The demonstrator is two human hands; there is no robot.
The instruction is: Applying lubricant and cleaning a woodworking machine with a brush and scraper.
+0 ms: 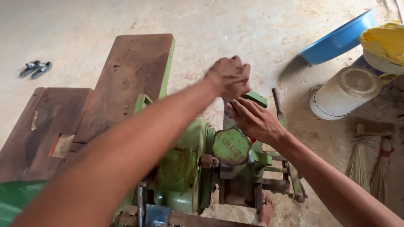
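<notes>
The left hand [229,77] is balled into a fist, fingers curled tight around a small dark part [227,102] that shows only just below the fist; its shape and long axis cannot be told. The right hand [254,120] lies just beneath, fingers held together and nearly straight, tips touching the same part from below. Both hands sit over the far end of a green machine [185,164], whose long axis runs from the person away toward the floor beyond. Below the right fingers is a round green cap [230,146]. Left of the fists lie brown boards [126,80]. Well right stand a white bucket [345,93], a blue basin [336,40] and brooms [370,164].
</notes>
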